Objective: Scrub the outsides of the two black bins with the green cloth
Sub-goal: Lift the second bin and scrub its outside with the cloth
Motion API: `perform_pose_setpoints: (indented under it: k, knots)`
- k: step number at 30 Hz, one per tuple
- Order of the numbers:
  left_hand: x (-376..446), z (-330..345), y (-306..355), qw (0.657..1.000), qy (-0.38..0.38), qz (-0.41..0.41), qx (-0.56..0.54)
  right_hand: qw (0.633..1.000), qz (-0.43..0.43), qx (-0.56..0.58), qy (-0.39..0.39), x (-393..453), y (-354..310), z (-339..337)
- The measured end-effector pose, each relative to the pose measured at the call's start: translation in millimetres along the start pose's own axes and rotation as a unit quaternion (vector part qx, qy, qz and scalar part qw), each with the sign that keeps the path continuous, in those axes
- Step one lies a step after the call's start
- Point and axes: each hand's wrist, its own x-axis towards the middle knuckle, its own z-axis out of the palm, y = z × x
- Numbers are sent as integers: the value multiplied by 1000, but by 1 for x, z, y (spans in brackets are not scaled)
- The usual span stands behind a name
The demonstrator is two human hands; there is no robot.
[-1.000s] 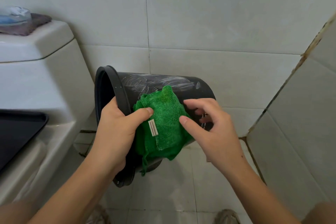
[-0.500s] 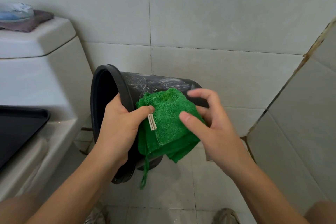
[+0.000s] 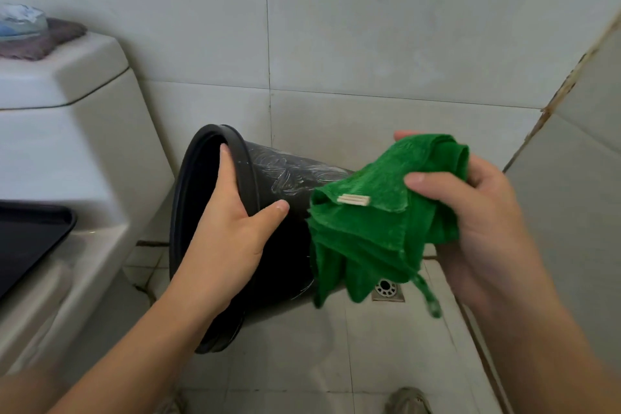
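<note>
Gripping the rim of the round black plastic bin point(image 3: 268, 245), your left hand point(image 3: 232, 235) has its fingers hooked inside the mouth and its thumb pressed flat on the outer wall. You hold the bin tipped on its side off the tiled floor, mouth turned toward the white ceramic toilet point(image 3: 67, 131) just left of it, with pale soapy streaks across its upper wall. Your right hand point(image 3: 484, 218), to the right of the bin, curls around the bunched green microfibre cloth point(image 3: 373, 232), thumb on top pinching the folds. The cloth hangs in front of the bin's closed end; whether it touches the wall cannot be told. A square metal floor drain point(image 3: 386, 291) shows below the cloth.
</note>
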Motion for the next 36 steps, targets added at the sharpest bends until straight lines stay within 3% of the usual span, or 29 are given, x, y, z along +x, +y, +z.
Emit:
perform_pose_setpoints:
  k: [3, 9, 14, 18, 22, 27, 36]
  knots:
    - [-6, 2, 6, 999, 4, 23, 32, 999, 37, 9, -2, 1, -6, -2]
    - [-9, 2, 7, 973, -6, 163, 166, 998, 61, -7, 16, 3, 10, 6]
    - [-16, 11, 4, 977, -57, 150, 142, 996, 87, -14, -7, 1, 32, 25]
    - [-23, 12, 9, 984, -106, 130, 54, 994, 109, -2, 4, 0, 36, 27]
    - [-28, 13, 11, 978, -147, 120, 85, 994, 107, 5, 24, -2, 39, 29]
    - [-28, 19, 6, 965, -129, 143, 176, 994, 105, 17, 22, -2, 39, 28]
    - [-18, 10, 5, 974, -87, 161, 133, 995, 85, -27, -46, 7, 28, 13]
